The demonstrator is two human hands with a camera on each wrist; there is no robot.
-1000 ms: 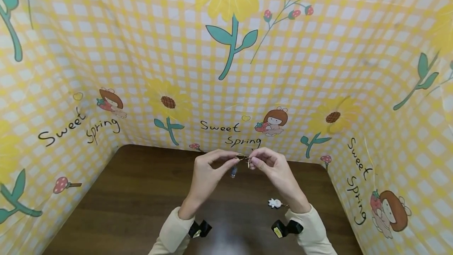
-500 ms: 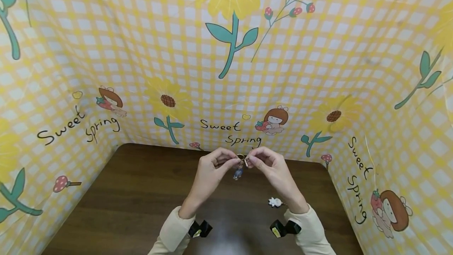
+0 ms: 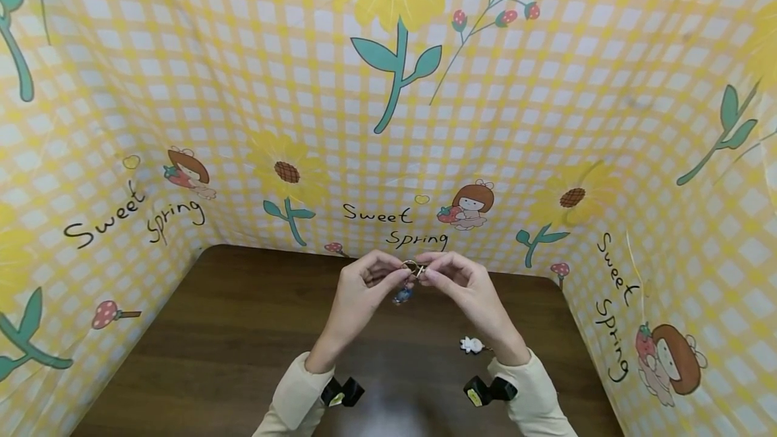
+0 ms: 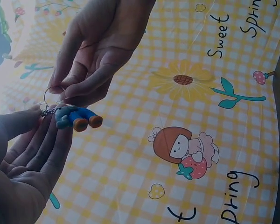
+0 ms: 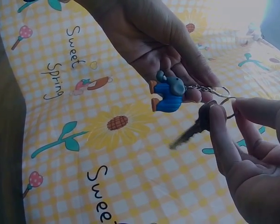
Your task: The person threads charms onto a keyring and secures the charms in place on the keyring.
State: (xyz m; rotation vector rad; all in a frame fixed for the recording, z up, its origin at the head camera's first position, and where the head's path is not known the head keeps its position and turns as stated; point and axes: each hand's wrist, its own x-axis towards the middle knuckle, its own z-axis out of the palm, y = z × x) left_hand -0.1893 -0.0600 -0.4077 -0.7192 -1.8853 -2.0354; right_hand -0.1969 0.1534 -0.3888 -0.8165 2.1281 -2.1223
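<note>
Both hands are raised together over the far part of the table. My left hand point(image 3: 359, 299) pinches the metal ring point(image 5: 222, 89) of a keychain. From it, on a short chain point(image 5: 198, 87), hangs a small blue elephant figure point(image 5: 169, 93) with orange feet, also seen as the dangling charm point(image 4: 78, 116) in the left wrist view. My right hand point(image 3: 467, 288) pinches a dark key point(image 5: 196, 123) between thumb and finger, together with a thin ring point(image 5: 231, 106) at its head. The two rings meet between the fingertips, partly hidden by them.
A white figure charm point(image 3: 471, 345) with a short chain lies on the dark wooden table point(image 3: 243, 342) beside the right wrist. Yellow checked cloth point(image 3: 516, 120) walls the table at the back and both sides. Black wrist cameras point(image 3: 342, 392) sit at both cuffs.
The hands have drawn slightly closer together, and the key has turned between the right fingers. The elephant figure has swung about below the left fingertips. The white charm has stayed in place.
</note>
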